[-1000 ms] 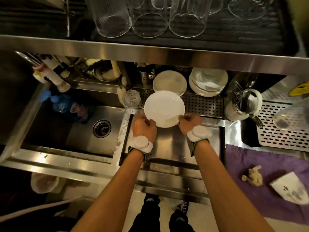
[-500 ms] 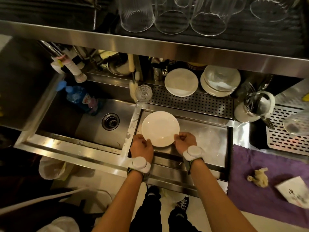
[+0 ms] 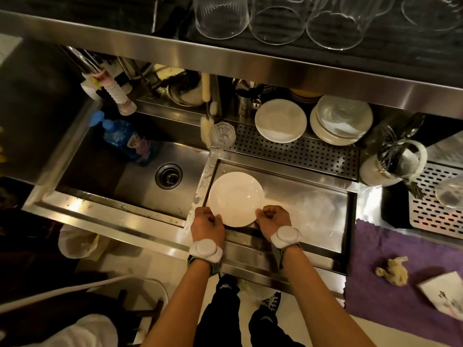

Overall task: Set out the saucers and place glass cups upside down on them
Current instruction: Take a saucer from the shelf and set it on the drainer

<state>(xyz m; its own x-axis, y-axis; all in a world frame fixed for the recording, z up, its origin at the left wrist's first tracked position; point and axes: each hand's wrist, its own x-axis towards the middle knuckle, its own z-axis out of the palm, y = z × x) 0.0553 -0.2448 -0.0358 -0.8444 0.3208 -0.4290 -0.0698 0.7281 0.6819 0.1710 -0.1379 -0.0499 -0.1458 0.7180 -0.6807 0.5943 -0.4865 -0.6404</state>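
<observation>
Both hands grip saucer [image 3: 235,197] near rim: left hand [image 3: 206,225], right hand [image 3: 273,220].

Sink and clutter on a steel bench

Blue soap bottle [image 3: 126,140] stands far-left in the sink [image 3: 140,181]; cutlery holder [image 3: 393,164] far right; crumpled tissue [image 3: 392,270] lies on purple cloth [image 3: 375,291], near right.

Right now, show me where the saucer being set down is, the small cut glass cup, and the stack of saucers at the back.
saucer [image 3: 235,197]: head view, on its centre well.
cut glass cup [image 3: 222,134]: head view, on its upturned base.
stack of saucers [image 3: 342,118]: head view, on the top saucer's face.
</observation>
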